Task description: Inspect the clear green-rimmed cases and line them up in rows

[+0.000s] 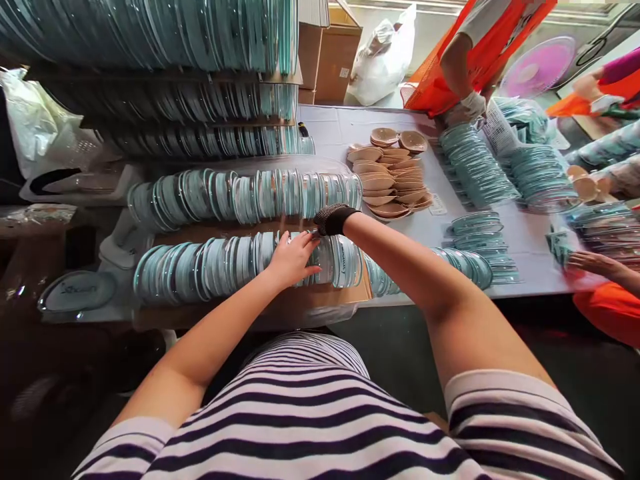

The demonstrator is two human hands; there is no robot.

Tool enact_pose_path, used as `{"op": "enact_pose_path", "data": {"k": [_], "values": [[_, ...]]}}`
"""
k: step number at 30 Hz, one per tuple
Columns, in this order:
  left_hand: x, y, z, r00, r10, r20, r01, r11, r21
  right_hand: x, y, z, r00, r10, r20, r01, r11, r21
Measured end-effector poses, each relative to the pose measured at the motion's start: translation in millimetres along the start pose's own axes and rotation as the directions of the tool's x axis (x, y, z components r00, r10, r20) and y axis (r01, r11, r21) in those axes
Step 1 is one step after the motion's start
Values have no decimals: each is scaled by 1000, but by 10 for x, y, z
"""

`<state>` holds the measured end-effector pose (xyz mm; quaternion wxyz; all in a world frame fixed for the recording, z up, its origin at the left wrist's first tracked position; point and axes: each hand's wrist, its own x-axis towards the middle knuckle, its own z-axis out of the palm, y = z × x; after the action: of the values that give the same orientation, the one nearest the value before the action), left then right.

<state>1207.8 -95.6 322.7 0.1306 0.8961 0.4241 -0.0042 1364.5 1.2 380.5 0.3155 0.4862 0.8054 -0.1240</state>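
Observation:
My bare left hand (294, 259) rests with fingers spread on the front row of oval, clear-rimmed packs (200, 270), near its right end. These packs are pale teal inside and stand on edge, pressed side by side. Close beside it, my right hand (332, 219) wears a dark glove and reaches down between the front row and the row behind (250, 195). Its fingers are mostly hidden, so I cannot make out a grip. Dark lettering marks one pack near the right end. Another oval pack (77, 293) lies flat at the far left.
Stacked tiers of similar packs (150, 37) rise at the back left. Brown oval cups (393, 175) lie piled on the white table (330, 127). Cardboard boxes (337, 57) and a white bag (383, 60) stand behind. Co-workers in orange work among teal stacks (477, 163) at right.

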Motion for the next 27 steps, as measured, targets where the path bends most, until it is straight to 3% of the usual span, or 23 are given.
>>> {"op": "enact_pose_path", "data": {"k": [8, 17, 27], "values": [[40, -4, 49, 1000, 11, 8, -11, 1000, 0, -28, -134, -4, 999, -11, 31, 13, 998, -67], [36, -57, 38, 999, 38, 1, -38, 999, 2, -14, -58, 86, 998, -44, 40, 44, 999, 14], [37, -121, 85, 996, 76, -42, -75, 996, 45, -292, -239, 72, 991, 61, -121, -49, 994, 98]]}}
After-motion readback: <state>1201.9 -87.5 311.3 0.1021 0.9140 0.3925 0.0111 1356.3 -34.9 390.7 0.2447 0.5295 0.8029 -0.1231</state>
